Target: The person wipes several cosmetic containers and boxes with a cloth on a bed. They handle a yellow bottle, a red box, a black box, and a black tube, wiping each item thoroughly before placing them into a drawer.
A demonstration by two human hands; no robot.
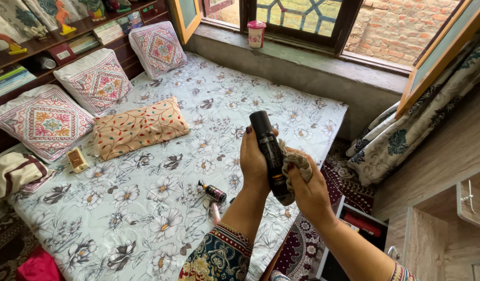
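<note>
Across most of the view lies the bed (146, 218), covered with a pale sheet printed with grey and yellow flowers. At its head edge, against the dark wooden shelf (68, 39), three embroidered square pillows (42, 122) lean upright in a row, and an orange leaf-patterned cushion (138, 127) lies flat just in front of them. Beyond the far edge of the bed runs the window sill (302, 65), and a small pink-lidded cup (256, 34) stands on it. Flowered curtains (406, 135) hang down at the right side.

Above the near right corner of the bed, the left hand (254, 161) is closed around a tall black spray can (269, 151) and holds it upright, a little tilted, with the cap on top. The can is in the air, not touching the sheet. The right hand (310, 190) grips a crumpled beige cloth (296, 164) and presses it against the right side of the can, near its lower half.

On the sheet, just left of the left forearm, a small dark bottle (213, 191) lies on its side. A thin pink tube (216, 212) lies just beside it, nearer to the near edge. Close to the left edge of the bed, beside the cushion, rests a small cream-coloured box (77, 159).
</note>
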